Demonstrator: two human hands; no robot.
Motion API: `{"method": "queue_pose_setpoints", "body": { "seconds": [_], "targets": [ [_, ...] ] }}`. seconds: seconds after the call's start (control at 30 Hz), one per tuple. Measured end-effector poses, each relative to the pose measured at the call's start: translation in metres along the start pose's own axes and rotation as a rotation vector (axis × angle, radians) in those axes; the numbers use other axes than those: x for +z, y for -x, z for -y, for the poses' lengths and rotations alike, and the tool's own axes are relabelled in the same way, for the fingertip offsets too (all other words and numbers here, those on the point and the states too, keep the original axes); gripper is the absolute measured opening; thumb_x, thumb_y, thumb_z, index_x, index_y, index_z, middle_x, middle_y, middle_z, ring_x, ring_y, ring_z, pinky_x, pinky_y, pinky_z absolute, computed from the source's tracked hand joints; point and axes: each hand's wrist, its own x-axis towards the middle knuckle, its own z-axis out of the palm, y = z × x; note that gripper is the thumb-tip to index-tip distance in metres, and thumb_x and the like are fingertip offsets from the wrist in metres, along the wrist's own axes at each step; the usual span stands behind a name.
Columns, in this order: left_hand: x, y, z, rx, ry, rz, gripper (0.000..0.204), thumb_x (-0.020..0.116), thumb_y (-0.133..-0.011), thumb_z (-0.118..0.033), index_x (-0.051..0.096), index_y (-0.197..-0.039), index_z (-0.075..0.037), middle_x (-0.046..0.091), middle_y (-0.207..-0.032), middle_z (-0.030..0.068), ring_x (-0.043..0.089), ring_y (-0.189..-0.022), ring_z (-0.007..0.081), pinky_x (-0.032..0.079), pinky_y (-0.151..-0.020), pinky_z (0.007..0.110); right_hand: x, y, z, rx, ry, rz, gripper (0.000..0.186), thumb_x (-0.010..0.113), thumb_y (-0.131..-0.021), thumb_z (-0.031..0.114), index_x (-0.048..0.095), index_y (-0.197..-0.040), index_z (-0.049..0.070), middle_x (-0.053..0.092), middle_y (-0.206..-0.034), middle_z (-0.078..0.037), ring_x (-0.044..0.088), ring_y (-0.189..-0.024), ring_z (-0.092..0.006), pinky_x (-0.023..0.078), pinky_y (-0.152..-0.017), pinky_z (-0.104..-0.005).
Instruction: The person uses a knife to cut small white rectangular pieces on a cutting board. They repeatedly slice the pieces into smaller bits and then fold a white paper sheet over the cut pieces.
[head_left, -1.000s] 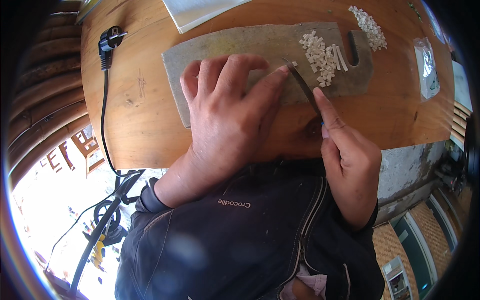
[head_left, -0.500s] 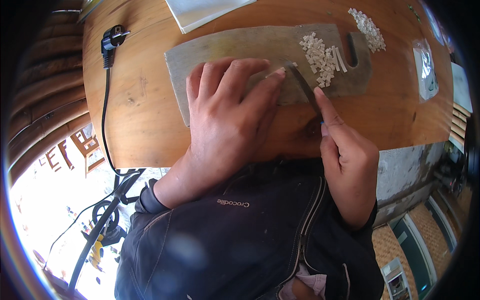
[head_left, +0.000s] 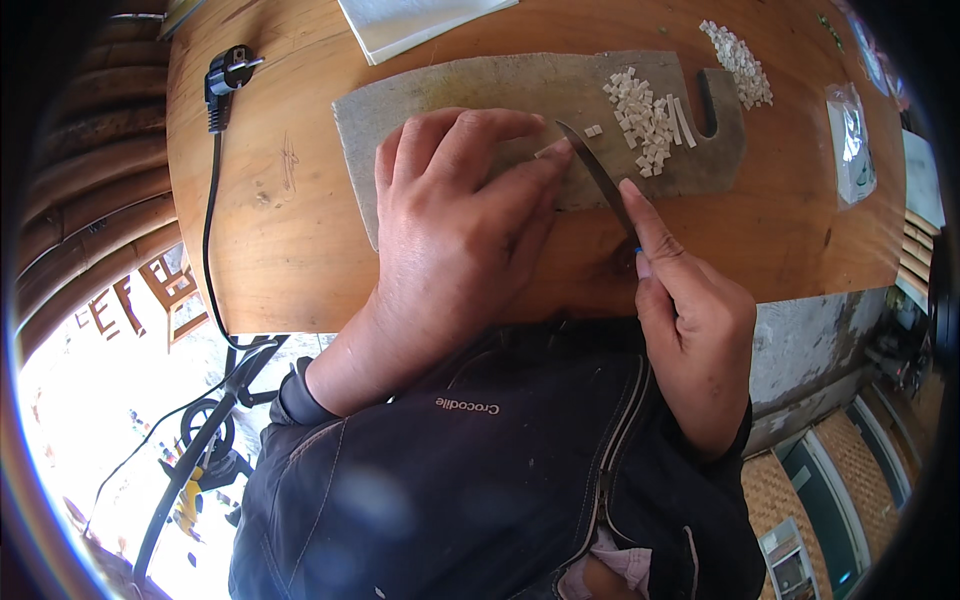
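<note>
My left hand rests on a worn greenish-grey board, fingers bent and drawn together over its middle. What the fingertips press on is hidden under them. In my right hand is a knife with a narrow, curved dark blade, my index finger stretched along it. Its tip is close to the left fingertips, over the board. Just right of the tip lie small white cut pieces. A heap of similar pieces sits on the board's right part, beside thin white strips.
Beyond the board's slotted right end lies another white heap. A clear plastic bag is at the table's right. White sheets lie at the back. A black plug and its cable run down the left side of the wooden table.
The knife blade has shifted slightly left, toward the left fingertips, and small cut pieces now show clear of it. My left hand stays nearly in place.
</note>
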Motion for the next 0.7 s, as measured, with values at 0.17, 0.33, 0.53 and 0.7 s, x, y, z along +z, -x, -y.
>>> {"method": "queue_pose_setpoints", "body": {
  "seconds": [0.17, 0.33, 0.53, 0.7],
  "targets": [
    [0.0002, -0.0001, 0.0007, 0.005, 0.003, -0.002, 0.026, 0.081, -0.079, -0.007, 0.083, -0.103, -0.017, 0.072, -0.114, 0.0011, 0.064, -0.102, 0.0255, 0.051, -0.088, 0.038, -0.0029, -0.0037, 0.0069, 0.066, -0.021, 0.024, 0.066, 0.062, -0.088, -0.013, 0.062, -0.146, 0.017, 0.054, -0.072, -0.016, 0.052, -0.061, -0.0157, 0.049, -0.062, -0.0302],
    [0.0008, -0.0001, 0.0014, 0.022, -0.005, -0.011, 0.025, 0.081, -0.079, -0.007, 0.083, -0.103, -0.016, 0.073, -0.113, 0.0011, 0.064, -0.101, 0.0253, 0.051, -0.088, 0.038, 0.0007, -0.0032, 0.0034, 0.071, -0.056, 0.011, 0.065, 0.061, -0.088, -0.014, 0.062, -0.146, 0.016, 0.055, -0.073, -0.016, 0.053, -0.062, -0.0156, 0.049, -0.064, -0.0296],
    [0.0008, 0.0029, 0.0020, 0.025, 0.004, -0.032, 0.026, 0.080, -0.080, -0.006, 0.082, -0.105, -0.015, 0.073, -0.113, 0.0024, 0.064, -0.101, 0.0261, 0.053, -0.087, 0.038, -0.0005, -0.0035, 0.0035, 0.072, -0.037, 0.026, 0.065, 0.061, -0.088, -0.014, 0.062, -0.146, 0.016, 0.061, -0.077, -0.019, 0.057, -0.064, -0.0156, 0.050, -0.066, -0.0294],
    [0.0002, 0.0031, 0.0011, 0.023, -0.020, -0.023, 0.027, 0.079, -0.081, -0.005, 0.081, -0.106, -0.014, 0.071, -0.114, 0.0032, 0.064, -0.102, 0.0270, 0.053, -0.087, 0.039, 0.0006, -0.0030, 0.0043, 0.071, -0.030, 0.020, 0.065, 0.062, -0.088, -0.013, 0.062, -0.146, 0.016, 0.062, -0.077, -0.019, 0.059, -0.065, -0.0161, 0.051, -0.066, -0.0297]
  ]
}}
